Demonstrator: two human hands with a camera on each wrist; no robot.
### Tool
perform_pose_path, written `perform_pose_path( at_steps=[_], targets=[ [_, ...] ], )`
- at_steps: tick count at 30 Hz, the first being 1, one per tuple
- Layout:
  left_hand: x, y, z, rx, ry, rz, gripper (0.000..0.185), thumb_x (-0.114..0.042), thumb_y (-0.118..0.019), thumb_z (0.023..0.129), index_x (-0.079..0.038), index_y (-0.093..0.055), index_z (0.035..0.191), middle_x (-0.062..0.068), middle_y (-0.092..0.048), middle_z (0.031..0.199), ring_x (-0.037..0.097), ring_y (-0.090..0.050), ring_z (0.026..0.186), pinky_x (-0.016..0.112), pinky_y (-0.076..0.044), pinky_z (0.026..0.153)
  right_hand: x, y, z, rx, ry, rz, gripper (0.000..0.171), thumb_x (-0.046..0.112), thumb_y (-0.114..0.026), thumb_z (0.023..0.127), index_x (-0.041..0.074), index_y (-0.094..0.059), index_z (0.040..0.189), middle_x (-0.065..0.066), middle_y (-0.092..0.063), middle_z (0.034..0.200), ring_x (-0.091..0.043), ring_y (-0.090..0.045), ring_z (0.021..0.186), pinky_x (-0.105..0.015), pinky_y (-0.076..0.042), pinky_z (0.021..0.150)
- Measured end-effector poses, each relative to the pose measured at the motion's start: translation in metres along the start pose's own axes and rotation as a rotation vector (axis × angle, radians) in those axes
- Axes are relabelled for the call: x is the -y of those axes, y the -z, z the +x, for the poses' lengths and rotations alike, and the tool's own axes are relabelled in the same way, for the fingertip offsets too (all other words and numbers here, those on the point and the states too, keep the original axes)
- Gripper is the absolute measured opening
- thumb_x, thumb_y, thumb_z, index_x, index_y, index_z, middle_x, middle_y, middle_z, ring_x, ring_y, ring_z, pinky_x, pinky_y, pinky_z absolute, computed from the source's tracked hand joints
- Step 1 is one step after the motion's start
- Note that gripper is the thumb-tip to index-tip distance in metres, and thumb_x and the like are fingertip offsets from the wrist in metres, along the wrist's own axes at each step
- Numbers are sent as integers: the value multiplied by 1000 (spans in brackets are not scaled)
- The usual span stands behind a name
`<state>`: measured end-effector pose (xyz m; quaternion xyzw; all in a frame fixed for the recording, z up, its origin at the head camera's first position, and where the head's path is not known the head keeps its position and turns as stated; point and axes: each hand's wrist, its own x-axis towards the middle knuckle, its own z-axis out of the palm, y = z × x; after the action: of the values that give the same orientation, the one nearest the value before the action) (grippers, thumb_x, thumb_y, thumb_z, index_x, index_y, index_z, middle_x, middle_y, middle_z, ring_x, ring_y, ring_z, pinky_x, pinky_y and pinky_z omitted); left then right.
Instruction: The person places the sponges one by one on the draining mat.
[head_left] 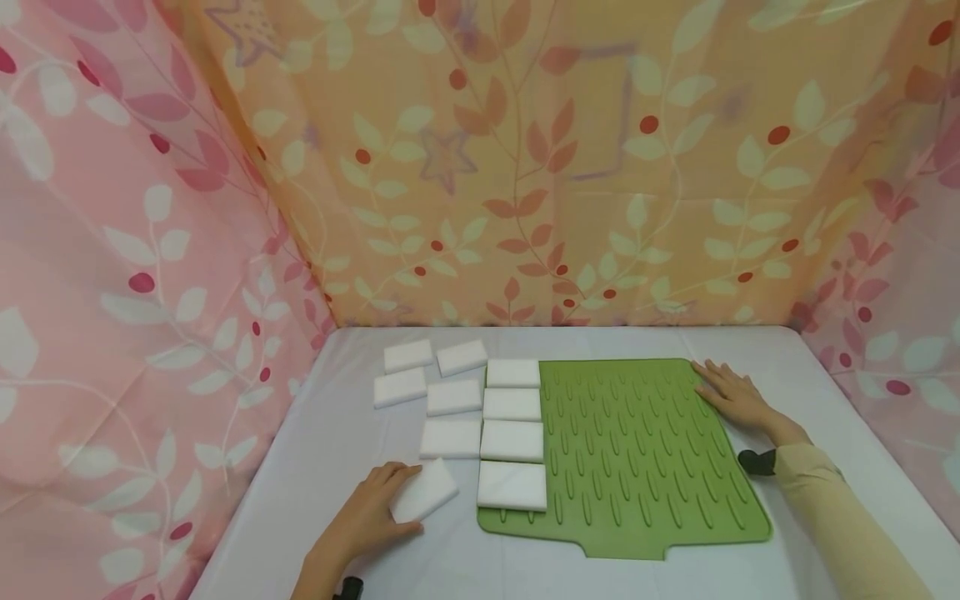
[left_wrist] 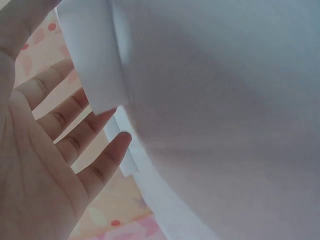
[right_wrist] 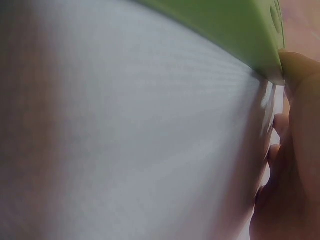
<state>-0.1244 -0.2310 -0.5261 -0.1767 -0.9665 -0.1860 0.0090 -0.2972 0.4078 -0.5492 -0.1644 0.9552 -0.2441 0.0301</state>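
Note:
A green ribbed mat [head_left: 645, 467] lies on the white table. Down its left edge runs a column of several white sponge blocks [head_left: 512, 441]. My left hand [head_left: 382, 500] rests at the front left, its straight fingers touching a loose, tilted white block [head_left: 425, 490]. The left wrist view shows that hand [left_wrist: 45, 150] with its palm spread and its fingertips against the block [left_wrist: 90, 55]. My right hand [head_left: 731, 392] lies flat on the mat's far right edge. Up close, the right wrist view shows the fingers [right_wrist: 295, 150] against the mat's rim [right_wrist: 225, 25].
Several more white blocks [head_left: 453, 397] lie loose on the white cloth [head_left: 337, 467] left of the mat. Leaf-patterned fabric walls [head_left: 525, 167] close in the table at the back and on both sides.

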Motion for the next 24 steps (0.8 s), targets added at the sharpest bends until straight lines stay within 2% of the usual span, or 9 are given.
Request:
perform_pose_path(
  at_steps=[9,15,24],
  targets=[
    [1,4,-6,14,15,-21,75,-51,-76,69,-21,-49,132,-10,-51,115,8,-47,100,35,-46,81,2,1,0,4,-6,10,61,35,-40,99,8,-19,148,-31,-11,148,-55,-2,133,-72,2,98],
    [3,9,-6,-11,1,-25,69,-45,-78,69,-19,-53,129,-11,-52,112,7,-47,96,33,-46,80,0,0,0,-6,0,7,60,35,-40,99,8,-19,148,-30,-12,149,-55,-3,133,-72,2,98],
    [5,20,-4,-21,19,5,68,-46,-78,68,-21,-54,127,-8,-55,113,10,-51,100,37,-45,82,1,-1,0,-15,1,6,60,35,-41,99,7,-21,147,-31,-13,148,-56,-4,132,-72,2,98]
  ],
)
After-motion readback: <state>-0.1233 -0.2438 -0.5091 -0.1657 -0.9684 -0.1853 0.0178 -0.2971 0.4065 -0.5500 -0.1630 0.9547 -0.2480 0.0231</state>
